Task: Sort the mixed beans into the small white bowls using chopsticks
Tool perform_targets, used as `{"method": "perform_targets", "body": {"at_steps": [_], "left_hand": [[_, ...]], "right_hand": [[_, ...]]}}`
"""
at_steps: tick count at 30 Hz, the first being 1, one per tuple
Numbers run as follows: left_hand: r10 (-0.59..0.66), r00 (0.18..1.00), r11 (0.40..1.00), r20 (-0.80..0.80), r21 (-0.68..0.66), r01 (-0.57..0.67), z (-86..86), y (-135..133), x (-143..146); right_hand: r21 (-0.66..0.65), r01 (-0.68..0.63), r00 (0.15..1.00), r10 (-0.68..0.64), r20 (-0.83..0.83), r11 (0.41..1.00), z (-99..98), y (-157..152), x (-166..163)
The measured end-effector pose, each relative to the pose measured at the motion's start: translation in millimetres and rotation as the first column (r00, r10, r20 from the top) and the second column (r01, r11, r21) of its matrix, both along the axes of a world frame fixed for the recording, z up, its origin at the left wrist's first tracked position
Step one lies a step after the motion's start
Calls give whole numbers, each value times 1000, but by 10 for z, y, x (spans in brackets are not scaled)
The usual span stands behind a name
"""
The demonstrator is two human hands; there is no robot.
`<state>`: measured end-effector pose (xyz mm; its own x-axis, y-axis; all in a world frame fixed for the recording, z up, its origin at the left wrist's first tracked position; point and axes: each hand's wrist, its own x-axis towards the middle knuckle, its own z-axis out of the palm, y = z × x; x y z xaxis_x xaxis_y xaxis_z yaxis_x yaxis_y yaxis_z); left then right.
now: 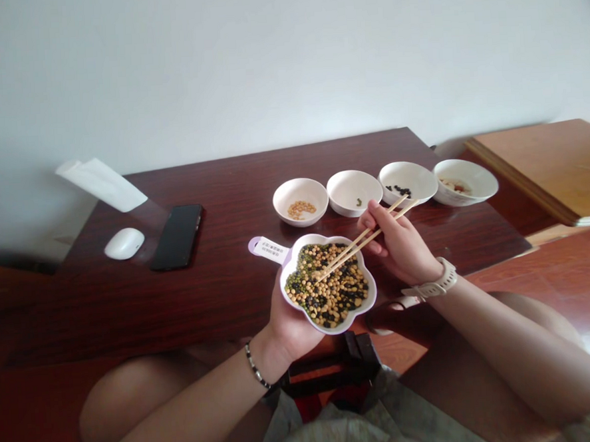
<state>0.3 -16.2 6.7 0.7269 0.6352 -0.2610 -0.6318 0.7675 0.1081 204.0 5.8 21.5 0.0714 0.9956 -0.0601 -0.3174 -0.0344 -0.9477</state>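
My left hand (293, 318) holds up a flower-shaped bowl (371, 295) with a labelled handle, its fingers mostly hidden beneath. Mixed beans (329, 292), yellow, black and green, fill it. In my right hand (401, 244) are two wooden chopsticks (359, 240), closed in the fingers, their tips down among the beans. Whether the tips pinch a bean I cannot tell. Beyond, in a row, stand a white bowl with yellow beans (302, 210), one with a few green beans (358, 202), one with black beans (399, 191) and one with pale and brownish pieces (455, 185).
The bowls stand on a dark wooden table (223, 185) against a pale wall. At its left lie a black phone (177, 237), a white rounded case (124, 243) and a folded white paper (103, 185). A lighter wooden surface (546, 165) is at the right.
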Motion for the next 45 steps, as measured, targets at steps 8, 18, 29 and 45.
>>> {"method": "perform_targets", "body": {"at_steps": [8,18,29,45], "left_hand": [[-11,999,1000,35,18,11,-14,4,-3],[-1,999,1000,43,-3,1,10,3,4],[6,1000,1000,20,-13,-6,2,-3,0],[8,1000,1000,-9,-28,-8,44,6,21]], "right_hand": [[-9,-12,999,12,-31,1000,17,-6,7],[8,-53,998,53,23,999,4,-25,-49],[-1,-63,998,63,-19,998,23,-26,-2],[3,-38,999,38,22,999,50,-40,-17]]}}
